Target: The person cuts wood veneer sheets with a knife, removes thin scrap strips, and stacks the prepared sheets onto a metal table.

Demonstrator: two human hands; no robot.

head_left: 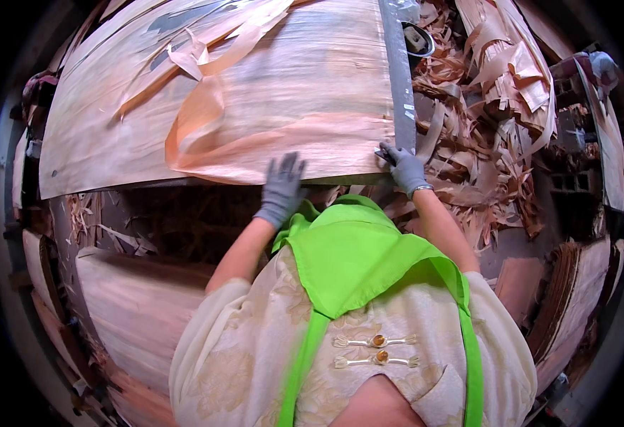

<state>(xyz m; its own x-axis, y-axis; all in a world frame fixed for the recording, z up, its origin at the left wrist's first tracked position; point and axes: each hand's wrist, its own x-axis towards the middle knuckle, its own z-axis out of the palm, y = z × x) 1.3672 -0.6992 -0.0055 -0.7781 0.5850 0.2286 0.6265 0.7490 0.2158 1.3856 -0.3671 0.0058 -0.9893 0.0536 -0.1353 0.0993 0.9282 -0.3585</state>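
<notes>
A broad stack of pale wood veneer sheets [312,78] lies in front of me. My gloved left hand [282,188] rests at its near edge, fingers spread over the pinkish veneer. A long strip of veneer [202,117] curls up off the top sheet to the left of that hand. At the near right corner, my gloved right hand [406,169] is closed, with a small dark, shiny object [382,152] showing at its fingertips; its kind is too small to make out. That hand lies by the grey strip [399,78] along the stack's right edge.
Torn veneer scraps [461,156] heap up on the right, with longer strips [515,78] behind them. A round container [417,40] stands beside the far right of the stack. More veneer sheets [138,306] lie at the lower left, and another stack [572,306] at the lower right.
</notes>
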